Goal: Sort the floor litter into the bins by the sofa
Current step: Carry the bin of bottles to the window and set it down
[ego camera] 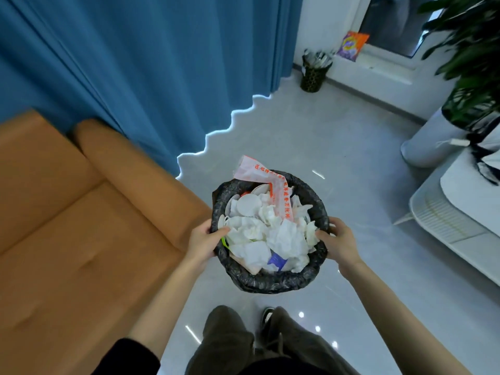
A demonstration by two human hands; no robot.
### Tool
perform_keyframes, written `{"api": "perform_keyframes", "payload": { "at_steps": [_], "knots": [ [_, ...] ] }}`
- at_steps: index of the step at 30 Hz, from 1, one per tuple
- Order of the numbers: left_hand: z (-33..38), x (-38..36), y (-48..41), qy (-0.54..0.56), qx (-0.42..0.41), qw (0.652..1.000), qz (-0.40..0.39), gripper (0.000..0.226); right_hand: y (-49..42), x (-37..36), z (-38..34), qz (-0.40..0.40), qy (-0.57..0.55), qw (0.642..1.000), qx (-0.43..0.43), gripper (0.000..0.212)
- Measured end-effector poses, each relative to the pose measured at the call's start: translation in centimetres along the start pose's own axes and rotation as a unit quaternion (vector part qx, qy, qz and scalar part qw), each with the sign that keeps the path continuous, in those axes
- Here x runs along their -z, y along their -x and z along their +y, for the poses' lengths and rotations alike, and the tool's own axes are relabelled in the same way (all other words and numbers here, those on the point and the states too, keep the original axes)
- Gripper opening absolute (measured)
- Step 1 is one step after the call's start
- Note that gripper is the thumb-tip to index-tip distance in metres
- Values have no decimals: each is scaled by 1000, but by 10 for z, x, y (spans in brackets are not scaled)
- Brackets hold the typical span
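A round bin lined with a black bag [273,278] is in front of me beside the orange sofa [70,217]. It is heaped with crumpled white tissues [284,236], white lids and a white-and-orange plastic wrapper [273,182]. My left hand [201,242] grips the bin's left rim, thumb over the edge. My right hand [338,243] grips the right rim. A second, dark patterned bin [313,74] stands far back by the wall, holding a few pieces of litter.
A blue curtain [151,66] hangs behind the sofa. An orange-purple packet [351,46] leans on the window ledge. A potted plant [470,60] and white furniture [460,212] fill the right side. My legs and a shoe [266,316] are below on the glossy grey floor.
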State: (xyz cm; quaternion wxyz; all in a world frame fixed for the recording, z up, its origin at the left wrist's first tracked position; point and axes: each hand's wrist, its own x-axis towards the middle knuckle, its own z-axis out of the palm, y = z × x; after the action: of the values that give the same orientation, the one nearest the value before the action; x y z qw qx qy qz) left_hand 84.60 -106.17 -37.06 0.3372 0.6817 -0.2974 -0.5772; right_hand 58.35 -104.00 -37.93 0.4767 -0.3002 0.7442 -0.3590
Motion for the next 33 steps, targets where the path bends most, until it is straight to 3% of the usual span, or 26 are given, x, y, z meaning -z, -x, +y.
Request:
{"api": "perform_keyframes", "payload": {
  "at_steps": [12, 33],
  "knots": [
    [106, -129, -113, -54, -17, 996, -61, 14, -132, 64, -62, 57, -46, 997, -35, 24],
    [383, -392, -418, -122, -41, 979, -157, 12, -500, 152, -265, 142, -137, 979, -50, 24]
  ]
}}
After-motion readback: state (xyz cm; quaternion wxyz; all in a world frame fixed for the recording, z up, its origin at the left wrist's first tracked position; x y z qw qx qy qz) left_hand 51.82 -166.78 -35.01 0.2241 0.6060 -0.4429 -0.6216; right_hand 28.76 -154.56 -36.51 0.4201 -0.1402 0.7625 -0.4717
